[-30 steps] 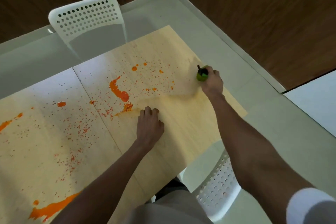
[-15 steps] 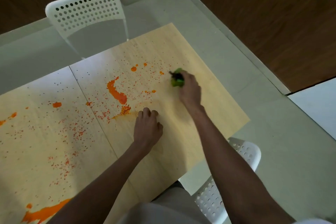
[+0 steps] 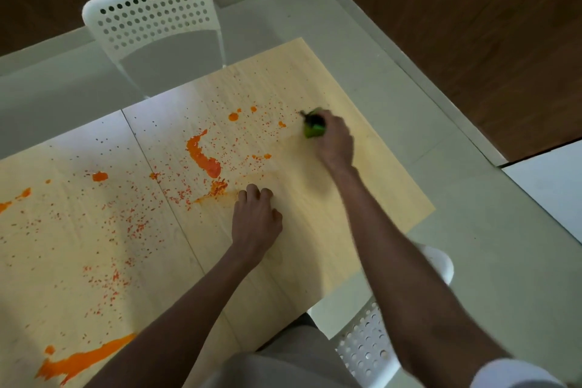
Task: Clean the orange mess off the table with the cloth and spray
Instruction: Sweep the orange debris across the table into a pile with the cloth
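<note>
Orange mess covers the pale wooden table [image 3: 362,186]: a thick streak [image 3: 203,157] at the centre, several blobs and fine specks around it, and a large smear [image 3: 82,362] at the near left edge. My right hand [image 3: 333,142] grips a green spray bottle [image 3: 313,124] with a black nozzle, held low over the table just right of the specks. My left hand [image 3: 255,217] presses on the table with its fingers curled, fingertips beside a thin orange smear [image 3: 214,194]. No cloth shows under or around it.
A white perforated chair [image 3: 154,22] stands at the table's far side. Another white chair [image 3: 368,346] is under me at the near right. Pale floor and a dark wooden wall lie to the right.
My right hand has carried the spray bottle leftward from the table's right side to the edge of the specks. My left hand has stayed in place.
</note>
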